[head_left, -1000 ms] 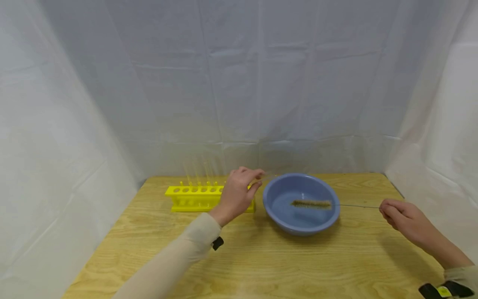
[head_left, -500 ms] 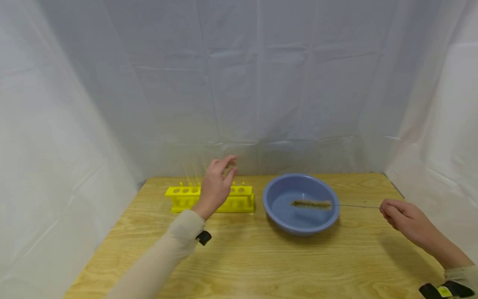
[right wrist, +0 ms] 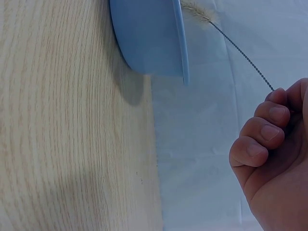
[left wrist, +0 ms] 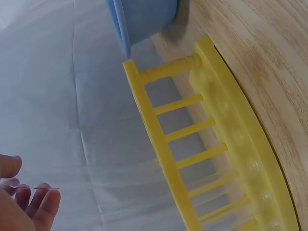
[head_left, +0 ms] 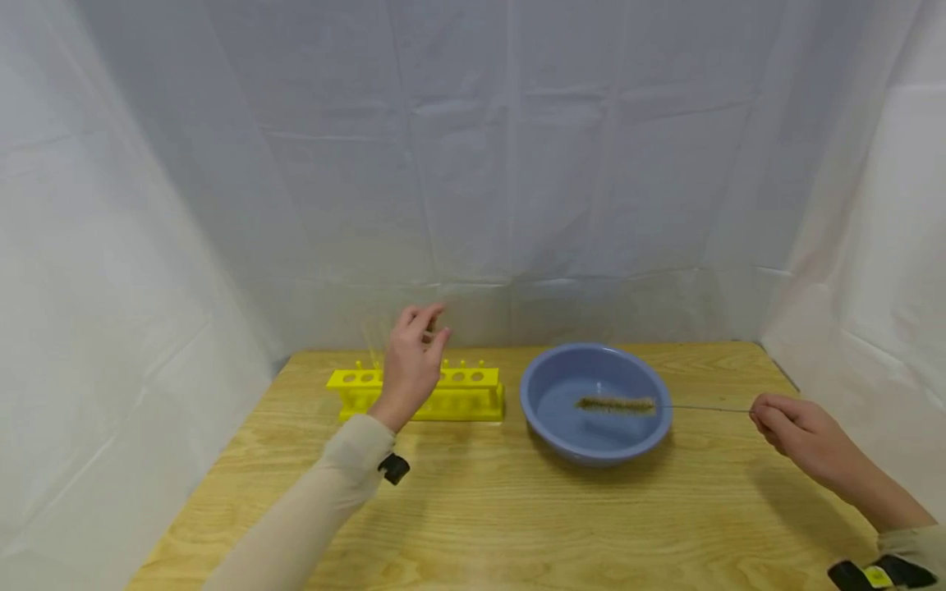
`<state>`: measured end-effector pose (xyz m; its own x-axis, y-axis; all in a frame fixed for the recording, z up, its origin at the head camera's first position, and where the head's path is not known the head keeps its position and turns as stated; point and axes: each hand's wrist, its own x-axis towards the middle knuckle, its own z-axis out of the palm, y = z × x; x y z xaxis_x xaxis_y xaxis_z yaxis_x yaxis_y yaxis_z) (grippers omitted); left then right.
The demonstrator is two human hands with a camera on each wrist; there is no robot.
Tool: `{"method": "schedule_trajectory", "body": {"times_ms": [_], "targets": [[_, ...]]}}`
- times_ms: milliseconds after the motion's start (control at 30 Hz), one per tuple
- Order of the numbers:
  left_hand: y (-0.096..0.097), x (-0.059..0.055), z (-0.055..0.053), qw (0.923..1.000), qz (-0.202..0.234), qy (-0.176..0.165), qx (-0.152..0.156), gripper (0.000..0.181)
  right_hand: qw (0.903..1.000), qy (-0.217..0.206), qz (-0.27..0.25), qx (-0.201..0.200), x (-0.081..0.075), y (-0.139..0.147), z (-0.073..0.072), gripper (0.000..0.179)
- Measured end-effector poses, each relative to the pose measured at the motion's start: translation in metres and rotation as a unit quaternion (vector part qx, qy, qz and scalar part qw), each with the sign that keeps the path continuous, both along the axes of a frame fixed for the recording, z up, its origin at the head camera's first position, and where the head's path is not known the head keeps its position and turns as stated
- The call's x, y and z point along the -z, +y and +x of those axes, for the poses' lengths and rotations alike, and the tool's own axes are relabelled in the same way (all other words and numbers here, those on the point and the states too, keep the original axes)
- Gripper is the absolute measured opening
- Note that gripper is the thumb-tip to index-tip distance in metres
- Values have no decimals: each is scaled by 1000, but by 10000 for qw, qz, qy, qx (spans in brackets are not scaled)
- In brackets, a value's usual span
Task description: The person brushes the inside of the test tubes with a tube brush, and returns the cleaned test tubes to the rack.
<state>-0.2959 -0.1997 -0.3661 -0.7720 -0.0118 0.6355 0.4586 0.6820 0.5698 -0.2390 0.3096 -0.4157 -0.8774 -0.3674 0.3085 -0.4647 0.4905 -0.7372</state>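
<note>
My left hand (head_left: 411, 369) is over the middle of the yellow test tube rack (head_left: 473, 377), holding a clear test tube (left wrist: 30, 187) between thumb and fingers. The glass barely shows in the left wrist view, reaching from the fingers toward the rack. More tubes (head_left: 372, 341) stand in the rack's left part, partly hidden behind the hand. My right hand (head_left: 801, 435) grips the twisted wire handle of a test tube brush (head_left: 617, 405). The brush lies level, its bristles over the blue basin (head_left: 535, 423), pointing left. In the right wrist view, the fingers (right wrist: 262, 132) curl around the wire's end.
The basin stands on the wood-grain table (head_left: 517, 525), right of the rack with a small gap between them. White sheeting (head_left: 473, 164) hangs behind the table and at both sides.
My left hand has moved left with the test tube, from beside the basin to over the rack's middle. The right hand and brush have stayed nearly still.
</note>
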Motion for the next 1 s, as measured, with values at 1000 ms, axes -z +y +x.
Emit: {"method": "schedule_trajectory", "body": {"times_ms": [1000], "targets": [[-7,24,4,9873,-244,-823,-1336,40,9994,187,267,99,1,-9,-7,36]]}}
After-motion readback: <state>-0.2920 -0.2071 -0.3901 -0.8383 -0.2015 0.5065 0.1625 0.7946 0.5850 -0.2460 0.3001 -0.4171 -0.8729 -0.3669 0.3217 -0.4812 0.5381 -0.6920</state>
